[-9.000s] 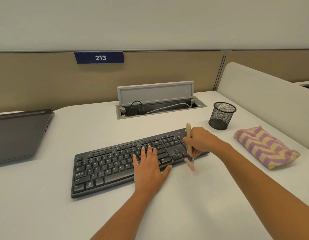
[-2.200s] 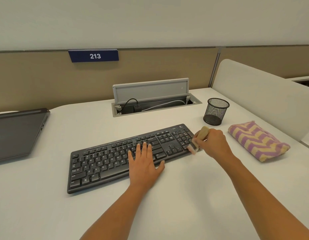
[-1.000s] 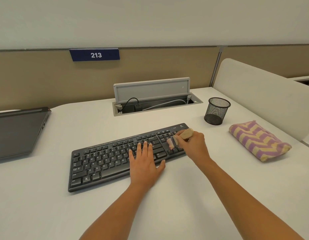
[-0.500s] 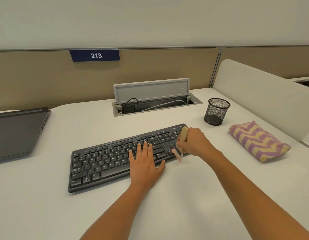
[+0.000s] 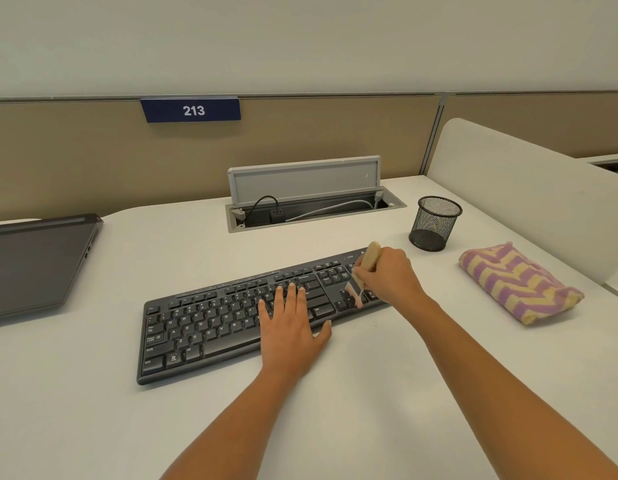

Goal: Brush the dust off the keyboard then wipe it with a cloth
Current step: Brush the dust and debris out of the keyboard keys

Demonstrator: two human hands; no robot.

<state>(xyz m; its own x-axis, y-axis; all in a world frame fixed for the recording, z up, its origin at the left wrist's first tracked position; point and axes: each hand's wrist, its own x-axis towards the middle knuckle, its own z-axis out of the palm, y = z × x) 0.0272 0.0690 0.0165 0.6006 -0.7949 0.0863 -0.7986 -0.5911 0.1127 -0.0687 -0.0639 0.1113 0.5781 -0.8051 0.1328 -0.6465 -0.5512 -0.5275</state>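
I read "213" in white numerals on the dark blue rectangular sign (image 5: 190,110) fixed to the tan partition panel (image 5: 75,157). The black plastic keyboard (image 5: 210,323) carries white key legends, mostly too small for me to read.

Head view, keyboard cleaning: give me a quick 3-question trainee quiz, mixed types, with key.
1. True or false: the left hand lies flat on the keyboard.
2. Which end of the keyboard is the brush working on? A. its left end B. its right end
3. Fill in: the cloth lies on the desk, just right of the mesh ____.

Key: 1 true. 2 B; the right hand grips the brush. 3 cup.
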